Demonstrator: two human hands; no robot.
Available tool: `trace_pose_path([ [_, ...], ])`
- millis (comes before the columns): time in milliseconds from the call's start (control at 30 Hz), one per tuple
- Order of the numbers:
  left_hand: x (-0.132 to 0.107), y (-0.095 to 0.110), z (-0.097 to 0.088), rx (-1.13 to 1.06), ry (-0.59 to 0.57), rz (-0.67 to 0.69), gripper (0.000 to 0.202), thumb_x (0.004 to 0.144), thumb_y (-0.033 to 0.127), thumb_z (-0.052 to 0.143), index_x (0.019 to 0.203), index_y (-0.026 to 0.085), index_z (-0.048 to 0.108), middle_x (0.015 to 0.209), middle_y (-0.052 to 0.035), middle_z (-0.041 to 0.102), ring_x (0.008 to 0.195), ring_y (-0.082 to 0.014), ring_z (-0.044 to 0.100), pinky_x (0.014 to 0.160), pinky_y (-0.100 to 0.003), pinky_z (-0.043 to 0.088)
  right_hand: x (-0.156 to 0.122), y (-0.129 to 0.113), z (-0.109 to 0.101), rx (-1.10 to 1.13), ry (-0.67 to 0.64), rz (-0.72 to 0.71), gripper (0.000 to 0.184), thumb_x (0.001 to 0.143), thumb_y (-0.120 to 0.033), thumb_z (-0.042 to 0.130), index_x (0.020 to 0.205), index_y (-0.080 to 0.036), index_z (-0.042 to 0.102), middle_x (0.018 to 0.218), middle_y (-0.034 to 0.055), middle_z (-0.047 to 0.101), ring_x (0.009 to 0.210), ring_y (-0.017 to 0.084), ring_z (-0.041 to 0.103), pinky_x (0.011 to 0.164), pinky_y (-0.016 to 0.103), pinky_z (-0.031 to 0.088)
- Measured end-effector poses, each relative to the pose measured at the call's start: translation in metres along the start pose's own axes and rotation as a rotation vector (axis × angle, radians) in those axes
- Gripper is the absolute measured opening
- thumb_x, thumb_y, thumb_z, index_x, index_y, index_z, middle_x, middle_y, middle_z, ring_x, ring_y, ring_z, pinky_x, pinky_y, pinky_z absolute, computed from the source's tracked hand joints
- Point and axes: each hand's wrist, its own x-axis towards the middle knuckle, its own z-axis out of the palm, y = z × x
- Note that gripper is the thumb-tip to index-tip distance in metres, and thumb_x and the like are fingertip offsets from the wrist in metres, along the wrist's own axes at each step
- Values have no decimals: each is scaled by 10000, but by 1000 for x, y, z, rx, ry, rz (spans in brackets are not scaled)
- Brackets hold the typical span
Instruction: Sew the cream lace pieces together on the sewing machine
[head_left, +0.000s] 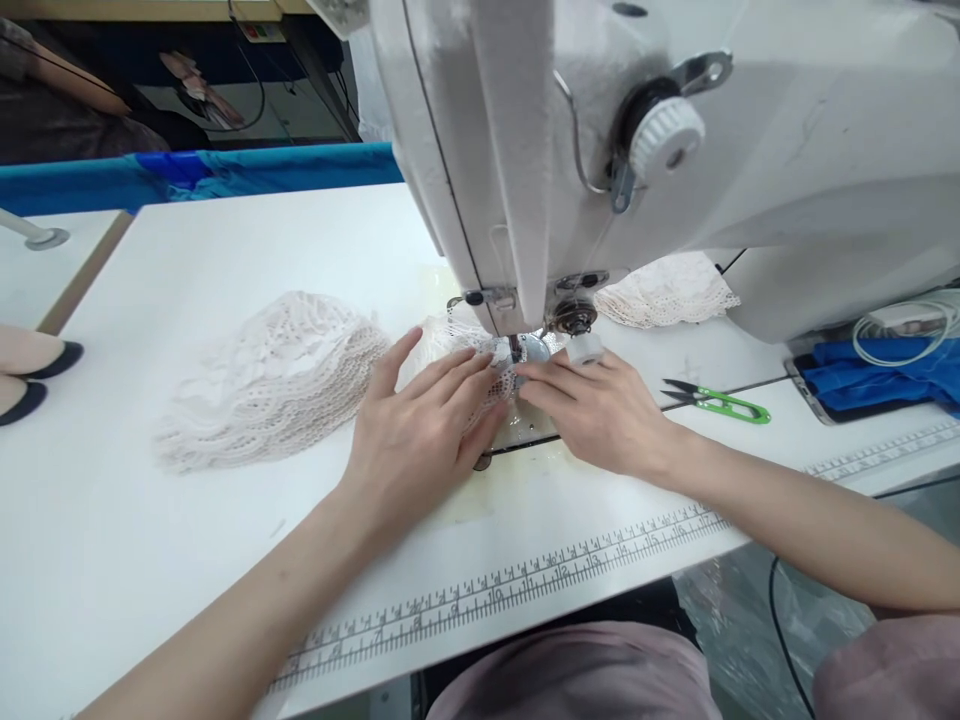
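Observation:
A white sewing machine (600, 150) stands over the white table (150, 520). A small piece of white lace (469, 350) lies under its presser foot (516, 352). My left hand (420, 425) lies flat on the lace, fingers stretched out towards the needle. My right hand (600, 405) rests just right of the foot, its fingertips pressed down on the lace edge. A white guard sits on one of its fingers (583, 348).
A stack of white lace pieces (270, 380) lies left of my hands. More lace (667, 290) sits behind the machine. Green thread snips (716, 400) lie to the right, blue cloth (877, 375) beyond. A ruler strip (525, 575) runs along the table's front edge.

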Motion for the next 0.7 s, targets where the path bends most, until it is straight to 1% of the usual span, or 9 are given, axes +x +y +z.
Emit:
trace_pose_path([
  [67,-1,-4,-2,31,-37,-8,268,965,236,459,1167,141,606,1183,-107,689,1159,-268,620,1087,-539,363,1,-2,-2,111,-77,-16,325,891,-66,433,1157,-156,595,1194,34,679,1049,187,552,764,313,375],
  [133,-1,-6,-5,83,-49,21,264,966,244,457,1149,136,614,1169,-108,696,1092,-278,654,1043,-537,384,1,-1,-6,136,-93,-48,311,899,-114,455,1181,-138,584,1075,56,712,1046,206,550,792,335,388],
  [233,0,-6,-10,134,30,85,156,922,269,554,982,175,663,919,-43,757,758,-223,704,862,-470,454,0,2,-12,-9,58,-32,210,913,-121,476,1021,-153,653,768,41,711,888,208,573,840,382,399],
  [300,1,-6,-12,132,83,106,107,895,232,590,953,182,665,847,-15,753,691,-203,682,765,-431,453,-1,0,-15,-46,129,-20,224,912,-87,478,1002,-177,663,780,23,720,896,196,586,870,380,417],
  [400,3,-9,-9,107,63,131,228,886,155,568,1102,186,633,1065,-22,737,920,-241,682,825,-448,445,0,-6,-18,60,78,-59,234,933,-116,466,1051,-182,657,975,20,736,1000,169,603,914,331,460],
  [467,2,-12,-6,89,4,153,305,893,108,517,1168,205,604,1154,-10,708,1042,-252,652,904,-477,425,0,-10,-19,32,73,-58,215,935,-131,470,1005,-158,671,898,32,736,939,169,625,908,316,482],
  [533,1,-14,-4,76,-33,159,352,896,63,461,1184,217,592,1143,-1,712,1075,-242,640,950,-491,407,0,-12,-20,-46,97,-29,218,927,-103,468,973,-138,678,818,38,722,884,176,634,861,315,499],
  [600,0,-15,-3,65,-41,148,384,898,33,423,1196,217,580,1120,-3,718,1081,-225,637,972,-487,402,0,-14,-21,-17,50,-20,231,936,-107,454,1016,-128,669,924,59,722,936,179,633,813,302,506],
  [700,-1,-15,-2,72,-41,143,378,917,38,410,1214,213,566,1098,-9,718,1084,-205,631,999,-471,402,-1,-14,-21,83,-70,13,258,975,-255,447,1004,-132,671,1032,77,711,944,192,635,734,311,504],
])
